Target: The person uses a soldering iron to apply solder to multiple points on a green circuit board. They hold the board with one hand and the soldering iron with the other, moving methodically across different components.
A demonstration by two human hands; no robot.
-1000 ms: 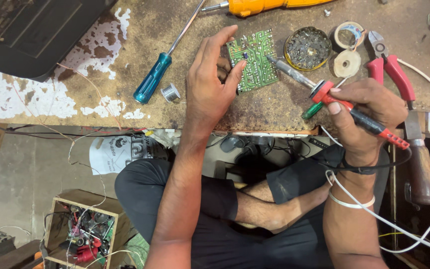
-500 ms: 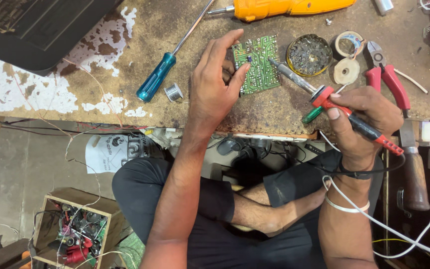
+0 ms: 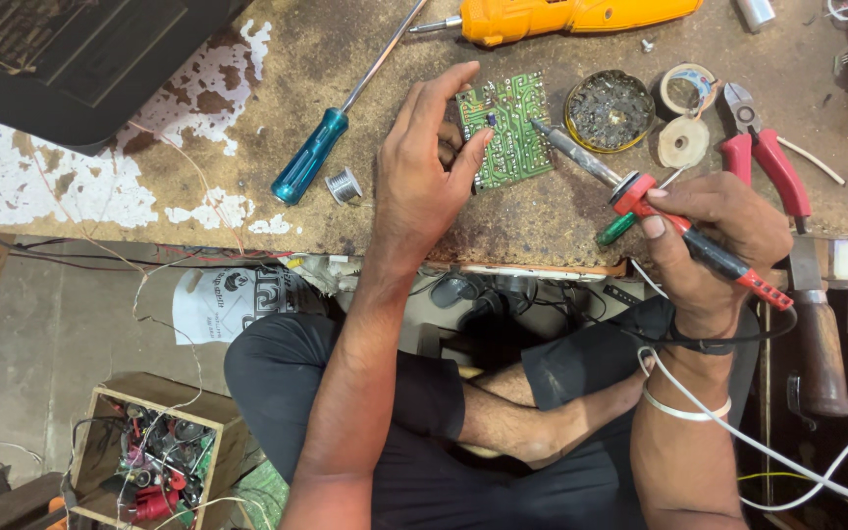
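Since the earlier frames, little had shifted: my left hand [image 3: 424, 167] stayed on the board [image 3: 509, 128] and my right hand [image 3: 714, 240] kept the iron [image 3: 640, 191] aimed at it, the view having drifted only slightly.

Board: green, lying tilted on the worn brown surface [image 3: 326, 59], near its front edge. My left thumb and fingers pinched the board's left edge, the palm resting on the surface beside it.

Iron: red-and-black handle clenched in my right hand as one holds a pen; the metal tip [image 3: 540, 126] met the board's right side. A green stick showed just under the red collar; I could not tell what it was. A white cable [image 3: 758, 447] ran down past my right wrist.

Around the board: a round tin [image 3: 609, 110] of dark residue just right of it; two small rolls [image 3: 684, 113] beside the tin; red pliers [image 3: 763, 157] further right. A blue-handled screwdriver [image 3: 311, 157] lay left of my left hand, with a small solder spool [image 3: 344, 185] near its handle. An orange tool [image 3: 571, 15] lay along the far edge. A wooden-handled tool [image 3: 821, 344] sat at the right, below the surface edge.

Below: a wooden box [image 3: 154, 451] of parts stood on the floor at lower left.
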